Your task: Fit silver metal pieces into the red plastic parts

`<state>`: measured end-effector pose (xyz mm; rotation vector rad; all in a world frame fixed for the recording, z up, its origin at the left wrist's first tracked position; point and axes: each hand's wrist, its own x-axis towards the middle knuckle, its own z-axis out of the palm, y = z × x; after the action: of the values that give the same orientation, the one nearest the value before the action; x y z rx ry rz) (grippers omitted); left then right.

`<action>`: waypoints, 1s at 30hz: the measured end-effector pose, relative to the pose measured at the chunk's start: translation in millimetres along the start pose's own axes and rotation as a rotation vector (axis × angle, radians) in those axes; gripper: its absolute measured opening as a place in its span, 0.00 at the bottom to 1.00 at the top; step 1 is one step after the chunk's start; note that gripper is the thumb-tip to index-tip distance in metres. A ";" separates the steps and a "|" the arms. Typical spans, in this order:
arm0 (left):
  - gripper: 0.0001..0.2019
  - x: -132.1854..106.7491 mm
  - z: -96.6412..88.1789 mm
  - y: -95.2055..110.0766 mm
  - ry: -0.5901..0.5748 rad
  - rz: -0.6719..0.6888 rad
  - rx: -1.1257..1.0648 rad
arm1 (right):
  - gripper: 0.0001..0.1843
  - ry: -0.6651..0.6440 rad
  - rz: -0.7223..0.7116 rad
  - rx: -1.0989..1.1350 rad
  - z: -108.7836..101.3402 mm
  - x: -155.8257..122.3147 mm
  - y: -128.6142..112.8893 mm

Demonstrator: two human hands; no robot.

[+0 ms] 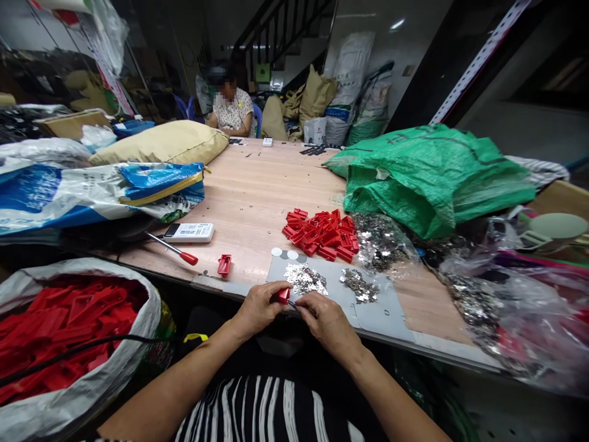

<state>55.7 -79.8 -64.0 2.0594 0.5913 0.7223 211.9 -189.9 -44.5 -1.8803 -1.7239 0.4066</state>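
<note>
Fingers of left hand clamp a red clip; right hand pinched shut beside it. Likely mid-batch: clip pile and metal bits wait by the tabletop's near edge.

Left hand pinching red clip, right hand touching it, metal bits just beyond
</note>
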 end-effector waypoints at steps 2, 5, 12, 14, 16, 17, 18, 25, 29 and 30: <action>0.21 -0.1 1.0 -1.0 0.003 -0.007 -0.003 | 0.08 -0.006 0.018 -0.035 1.8 0.5 -4.2; 0.20 -0.6 3.1 -2.5 0.014 -0.023 -0.012 | 0.08 0.007 0.054 -0.111 7.1 0.8 -13.9; 0.18 -1.3 3.2 2.6 0.050 -0.054 -0.041 | 0.09 0.016 0.076 -0.133 12.8 -2.0 -20.1; 0.17 -2.5 0.7 5.7 0.065 -0.058 -0.049 | 0.09 0.017 0.053 -0.055 9.6 -3.4 -15.4; 0.16 -4.4 -2.6 9.3 0.084 -0.059 -0.049 | 0.10 0.055 0.026 0.042 5.3 -5.1 -11.3; 0.15 -5.5 -4.5 11.4 0.095 -0.062 -0.050 | 0.09 0.077 0.021 0.092 3.0 -6.1 -10.1; 0.14 -6.5 -6.3 13.9 0.108 -0.076 -0.066 | 0.09 0.089 0.026 0.142 0.6 -7.0 -9.7; 0.10 -13.0 -12.6 39.3 0.141 -0.414 -0.930 | 0.22 -0.093 0.023 0.413 -11.0 -10.9 -23.7; 0.08 -17.8 -8.5 45.4 0.057 -0.554 -1.311 | 0.22 -0.097 -0.026 0.387 -11.8 -9.4 -31.6; 0.08 -18.9 -7.1 45.3 0.059 -0.571 -1.356 | 0.22 -0.096 -0.031 0.381 -11.9 -9.0 -32.5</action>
<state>43.8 -111.6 -27.8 0.5753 0.4620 0.5633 191.0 -200.2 -17.4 -1.5791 -1.5988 0.7658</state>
